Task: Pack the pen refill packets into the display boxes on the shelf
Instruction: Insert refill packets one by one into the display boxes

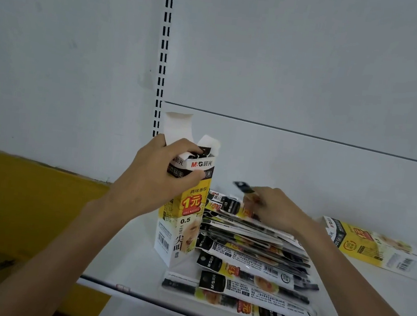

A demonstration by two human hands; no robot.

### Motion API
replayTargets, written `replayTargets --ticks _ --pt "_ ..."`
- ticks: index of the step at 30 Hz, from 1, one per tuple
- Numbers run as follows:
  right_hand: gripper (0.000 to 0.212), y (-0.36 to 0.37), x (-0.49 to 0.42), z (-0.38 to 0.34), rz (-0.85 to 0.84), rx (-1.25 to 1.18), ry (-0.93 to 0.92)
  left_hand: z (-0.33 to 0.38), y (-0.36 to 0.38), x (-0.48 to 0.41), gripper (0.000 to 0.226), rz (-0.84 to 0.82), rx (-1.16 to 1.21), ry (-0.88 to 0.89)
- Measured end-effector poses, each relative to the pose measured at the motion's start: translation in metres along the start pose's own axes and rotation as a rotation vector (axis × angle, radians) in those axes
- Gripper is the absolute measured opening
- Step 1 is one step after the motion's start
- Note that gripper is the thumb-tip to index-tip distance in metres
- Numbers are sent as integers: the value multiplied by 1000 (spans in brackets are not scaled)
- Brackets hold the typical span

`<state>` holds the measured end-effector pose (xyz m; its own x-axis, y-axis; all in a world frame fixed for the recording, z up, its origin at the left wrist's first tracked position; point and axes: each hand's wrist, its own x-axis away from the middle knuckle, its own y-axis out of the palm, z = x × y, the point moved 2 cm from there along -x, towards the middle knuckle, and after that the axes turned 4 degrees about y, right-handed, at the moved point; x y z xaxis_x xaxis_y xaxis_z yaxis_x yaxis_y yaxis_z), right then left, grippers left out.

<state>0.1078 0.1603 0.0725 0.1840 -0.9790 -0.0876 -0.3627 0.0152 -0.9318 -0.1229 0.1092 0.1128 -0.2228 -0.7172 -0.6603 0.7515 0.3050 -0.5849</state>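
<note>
White shelf, pale back panel behind. Upright display box stands on the shelf, top flaps open. Left hand grips it near the top. Pile of refill packets lies just right of the box. Right hand pinches one blurred packet above the pile. Second box lies flat, far right.

On my feed, all I get of the person is two arms. The left hand and the right hand are bare from fingertips to wrist. The left forearm and the right forearm are bare too, slim and smooth, uncovered right down to the bottom edge of my view. The left thumbnail looks trimmed short. The right fingertips are too blurred for me to read any detail.
</note>
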Motion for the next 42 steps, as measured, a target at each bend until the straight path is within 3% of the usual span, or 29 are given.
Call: replayTargets --ticks 3,8,10,12,14,17,21,25,29,34,42 --pt "23 -7 -1 -8 121 -48 -30 -1 0 0 29 -5 6 2" --pt "33 -26 -1 -34 225 -761 33 0 0 0 23 -42 23 5" --pt "40 -36 0 -46 188 -830 23 -1 -1 -1 23 -54 26 8" --pt "33 -48 3 -59 217 -820 -28 0 -1 -1 24 -65 28 12" --pt "17 -64 4 -70 328 -985 -109 0 -2 -2 26 -78 37 8" --pt "39 -93 6 -80 480 -1256 -204 2 -5 -5 39 -114 52 -6" --pt "55 -110 10 -88 714 -1144 -163 3 -5 -7 44 -123 69 -23" --pt "44 -105 13 -92 769 -1175 -230 1 -1 -4 40 -46 40 -16" --pt "27 -96 15 -98 713 -1115 -362 3 0 0 30 9 16 -10" --pt "28 -82 16 -110 621 -924 -451 4 0 0 24 -14 21 -11" --pt "31 -77 5 -118 465 -508 -259 6 3 -3 23 -95 -19 -25"
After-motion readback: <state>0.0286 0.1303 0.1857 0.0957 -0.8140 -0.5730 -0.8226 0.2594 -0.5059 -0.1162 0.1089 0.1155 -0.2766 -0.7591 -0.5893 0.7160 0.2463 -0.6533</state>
